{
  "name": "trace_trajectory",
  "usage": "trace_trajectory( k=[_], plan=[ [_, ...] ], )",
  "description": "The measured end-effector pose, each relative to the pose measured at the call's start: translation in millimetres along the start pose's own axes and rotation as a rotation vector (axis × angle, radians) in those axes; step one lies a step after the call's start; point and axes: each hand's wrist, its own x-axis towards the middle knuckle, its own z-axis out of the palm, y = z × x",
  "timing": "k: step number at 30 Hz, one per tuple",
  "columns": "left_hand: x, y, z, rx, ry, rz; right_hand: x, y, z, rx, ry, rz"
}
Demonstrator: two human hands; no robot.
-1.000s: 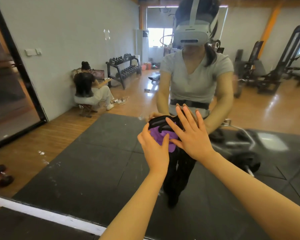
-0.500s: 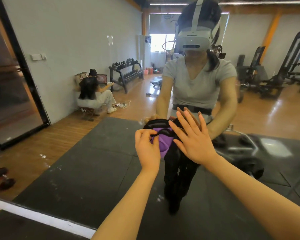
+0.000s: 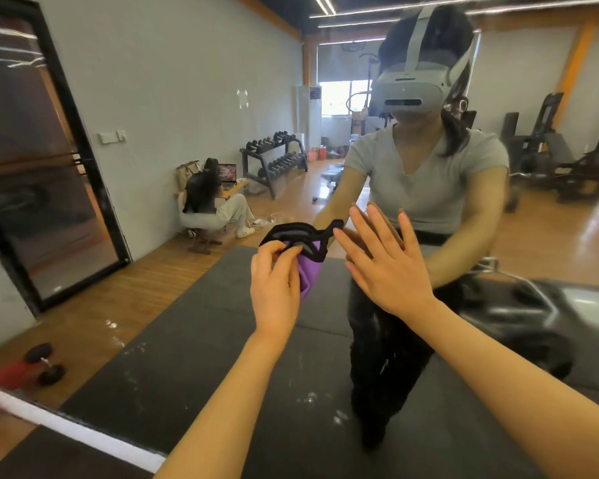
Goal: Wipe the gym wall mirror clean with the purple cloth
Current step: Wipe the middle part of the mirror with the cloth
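Note:
The wall mirror (image 3: 153, 98) fills the view and reflects the gym and a person in a grey shirt with a headset. My left hand (image 3: 274, 288) pinches the purple cloth (image 3: 308, 276) with its black trim at chest height, close in front of the glass. The cloth hangs folded below my fingers. My right hand (image 3: 384, 267) is beside it on the right, fingers straight and spread, palm toward the mirror. Whether that palm touches the glass is unclear.
The mirror's white bottom edge (image 3: 66, 428) runs low at the left above a dark floor mat. Reflected are a red dumbbell (image 3: 32, 366), a dumbbell rack (image 3: 275, 160), a seated person (image 3: 215, 205), a black-framed door (image 3: 42, 167) and weight machines (image 3: 567, 160).
My left hand has gone from pressing flat on the cloth to pinching its edge. The cloth now hangs narrower and my right hand has come off it to the right.

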Motion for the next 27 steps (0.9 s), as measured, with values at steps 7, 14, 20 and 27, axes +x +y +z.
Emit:
trace_trajectory(
  k=[7,14,20,27],
  plan=[
    [-0.7,-39.3,-7.9,0.485,-0.094,0.540,-0.2,-0.6,1.8,0.000,0.001,0.020],
    [29.5,-43.7,-13.9,0.565,-0.109,0.864,-0.3,-1.4,1.8,-0.028,0.007,0.010],
    [40.8,-59.6,-10.4,0.580,-0.255,0.986,-1.0,-0.2,2.5,-0.008,0.010,0.012],
    [42.7,-62.3,9.0,0.557,-0.138,0.822,-10.2,-15.2,0.6,0.088,0.073,0.166]
  ],
)
